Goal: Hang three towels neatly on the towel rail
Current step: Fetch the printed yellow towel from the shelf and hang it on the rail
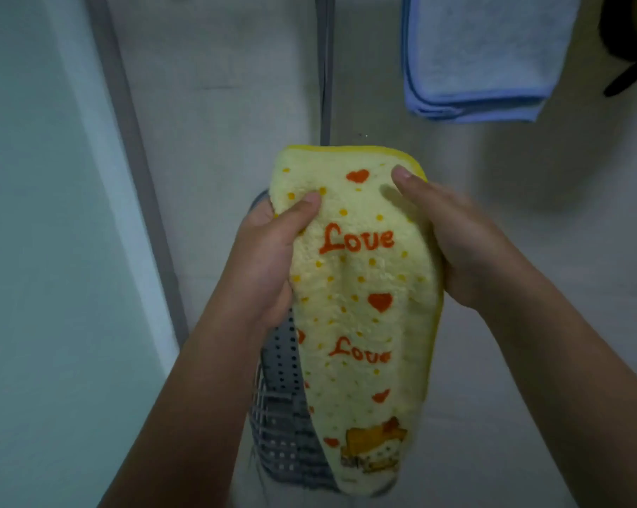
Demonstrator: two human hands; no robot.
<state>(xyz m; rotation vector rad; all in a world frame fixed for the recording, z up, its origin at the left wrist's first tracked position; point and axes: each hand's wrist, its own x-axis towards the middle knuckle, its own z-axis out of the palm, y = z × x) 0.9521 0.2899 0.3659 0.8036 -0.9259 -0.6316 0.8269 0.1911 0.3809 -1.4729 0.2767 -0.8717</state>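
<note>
Yellow towel [360, 287] was gripped by left hand [269, 258] and right hand [463, 243] above grey basket [284, 416], contents hidden; blue towel [481, 56] hung at 1 o'clock.

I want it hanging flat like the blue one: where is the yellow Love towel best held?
Probably the two top corners of the yellow towel, on its trimmed upper edge, one hand from each side: it droops lengthwise, so its weight would pull it flat. The left hand and right hand grip just below.
</note>
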